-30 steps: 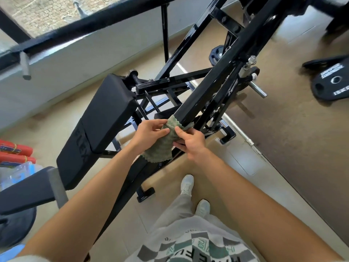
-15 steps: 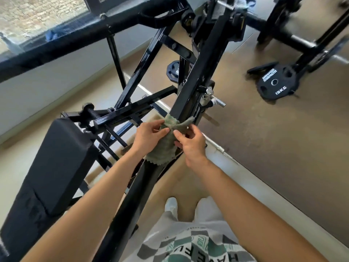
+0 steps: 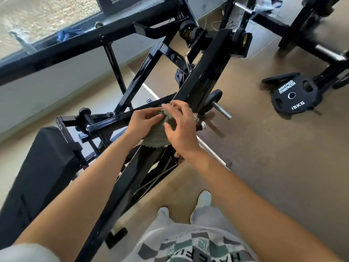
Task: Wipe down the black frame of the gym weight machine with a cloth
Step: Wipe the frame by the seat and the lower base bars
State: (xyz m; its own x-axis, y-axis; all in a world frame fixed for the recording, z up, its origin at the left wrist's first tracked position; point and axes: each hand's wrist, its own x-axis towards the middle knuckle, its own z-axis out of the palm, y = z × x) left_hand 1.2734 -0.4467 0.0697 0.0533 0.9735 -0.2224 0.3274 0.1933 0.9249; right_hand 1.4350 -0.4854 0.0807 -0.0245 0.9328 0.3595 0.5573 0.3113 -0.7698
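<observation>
Black frame [image 3: 204,74] over tan gym floor [image 3: 273,159]

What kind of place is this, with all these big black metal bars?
Most likely a gym. There's a round weight plate marked 15KG, a black weight machine frame, and a black padded seat beside it.

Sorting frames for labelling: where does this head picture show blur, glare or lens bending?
Head view: motion blur smears the bench pad at lower left and the bars at top right; the cloth and the weight plate read sharp enough; window daylight gleams on the slanted frame beam; the wide lens bows the edges.
</observation>
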